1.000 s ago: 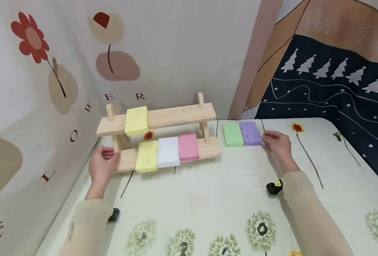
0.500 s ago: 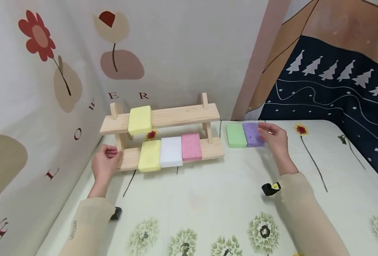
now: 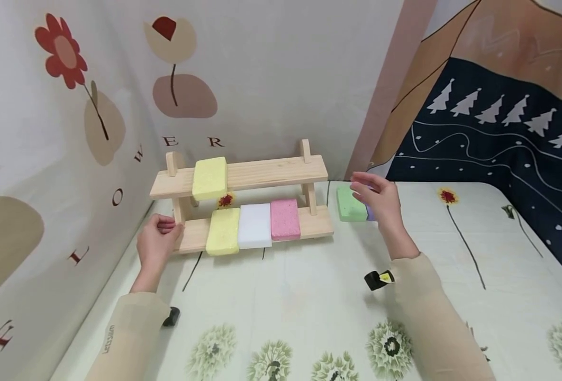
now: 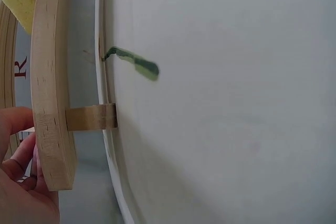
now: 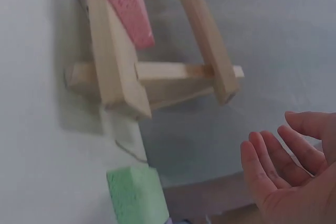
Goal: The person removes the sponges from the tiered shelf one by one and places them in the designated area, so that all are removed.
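A small two-tier wooden shelf (image 3: 281, 173) stands against the back wall. My left hand (image 3: 154, 244) grips the left end of its lower board; in the left wrist view the thumb and fingers (image 4: 23, 153) hold that board end. A yellow sponge (image 3: 209, 178) leans on the upper tier. On the lower tier sit another yellow sponge (image 3: 222, 231), a white sponge (image 3: 254, 226) and a pink sponge (image 3: 285, 219), side by side. My right hand (image 3: 380, 201), holding nothing, hovers over a green sponge (image 3: 350, 205) and a mostly hidden purple sponge (image 3: 370, 214) right of the shelf.
A pale flower-print cloth (image 3: 290, 301) covers the table. Printed fabric (image 3: 281, 79) hangs behind and at the left, with a dark tree-patterned part (image 3: 490, 137) at the right.
My right hand has moved left from the purple sponge's right edge, over it toward the green one. Left hand, shelf and sponges stay in place; the head view has shifted slightly.
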The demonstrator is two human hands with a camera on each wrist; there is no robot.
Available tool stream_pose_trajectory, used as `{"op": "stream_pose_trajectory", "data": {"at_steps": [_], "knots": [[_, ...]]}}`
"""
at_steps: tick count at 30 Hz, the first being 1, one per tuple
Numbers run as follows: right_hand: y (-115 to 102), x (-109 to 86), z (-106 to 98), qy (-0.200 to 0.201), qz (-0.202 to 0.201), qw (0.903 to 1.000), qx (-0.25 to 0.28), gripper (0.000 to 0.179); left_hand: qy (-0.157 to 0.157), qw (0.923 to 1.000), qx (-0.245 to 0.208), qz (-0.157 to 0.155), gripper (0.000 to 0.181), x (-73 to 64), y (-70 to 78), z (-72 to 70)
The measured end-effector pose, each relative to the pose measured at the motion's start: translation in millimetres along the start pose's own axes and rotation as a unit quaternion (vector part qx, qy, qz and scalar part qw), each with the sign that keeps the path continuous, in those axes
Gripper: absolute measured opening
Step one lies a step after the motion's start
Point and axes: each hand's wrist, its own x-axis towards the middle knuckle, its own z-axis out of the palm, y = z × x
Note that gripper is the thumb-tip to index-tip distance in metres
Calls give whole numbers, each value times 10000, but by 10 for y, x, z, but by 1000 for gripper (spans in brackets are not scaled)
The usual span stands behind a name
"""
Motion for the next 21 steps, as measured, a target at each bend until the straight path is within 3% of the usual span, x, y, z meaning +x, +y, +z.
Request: {"op": "stream_pose_trajectory", "data": {"at_steps": [10, 21], "knots": [[-156, -29, 350, -376, -57, 9982, 468, 40, -13, 10000, -2, 47, 28, 7, -11, -8], [-279, -52, 822, -820, -442, 9910, 966, 36, 48, 10000, -26, 33, 27, -2, -15, -7]]}}
